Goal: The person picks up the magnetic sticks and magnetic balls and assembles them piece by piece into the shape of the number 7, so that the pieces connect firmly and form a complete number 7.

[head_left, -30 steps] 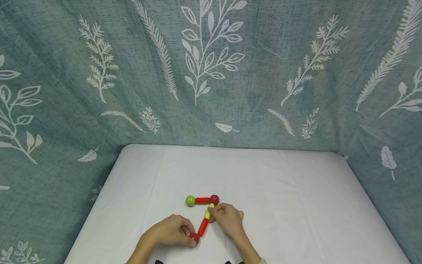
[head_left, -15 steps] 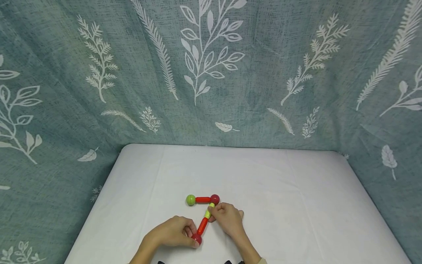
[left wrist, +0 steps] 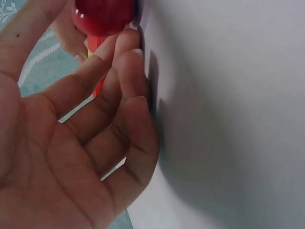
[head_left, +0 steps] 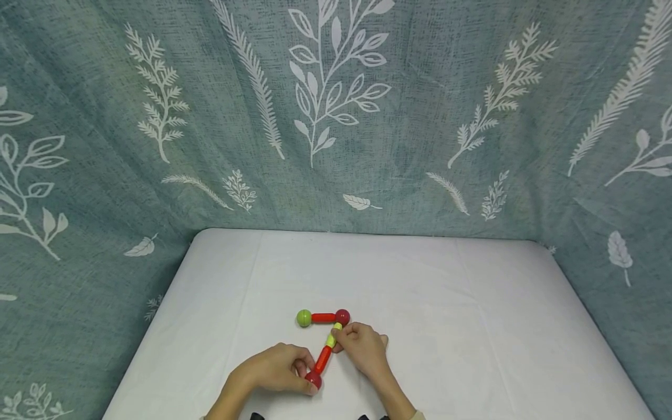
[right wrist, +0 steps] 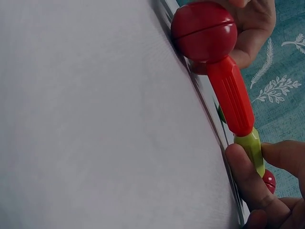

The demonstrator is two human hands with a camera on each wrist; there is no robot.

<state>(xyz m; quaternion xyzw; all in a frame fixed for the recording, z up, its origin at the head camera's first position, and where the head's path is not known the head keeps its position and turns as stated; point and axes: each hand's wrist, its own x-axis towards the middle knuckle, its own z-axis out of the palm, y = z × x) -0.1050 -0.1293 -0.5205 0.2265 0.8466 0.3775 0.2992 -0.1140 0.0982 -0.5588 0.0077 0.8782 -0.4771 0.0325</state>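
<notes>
A zigzag of toy balls and rods lies on the white table. My left hand (head_left: 278,367) pinches the near red ball (head_left: 313,380) between thumb and fingers. That ball meets the end of a red rod (right wrist: 232,98), as the right wrist view shows. A yellow-green rod (right wrist: 250,143) follows in line, and my right hand (head_left: 362,347) pinches it between thumb and finger, partly hiding it. Its far end reaches the far red ball (head_left: 342,317). From there another red rod (head_left: 322,318) runs left to a green ball (head_left: 304,318).
The white-covered table (head_left: 420,280) spreads out around both hands. Behind it and along its sides hangs a green-blue curtain (head_left: 409,146) with a white leaf pattern. Small dark objects (head_left: 257,416) poke in at the bottom edge of the head view.
A second ago the near red ball sat slightly apart from the red rod's end. My left hand has brought it a little right, against the rod. The right hand has stayed put.
</notes>
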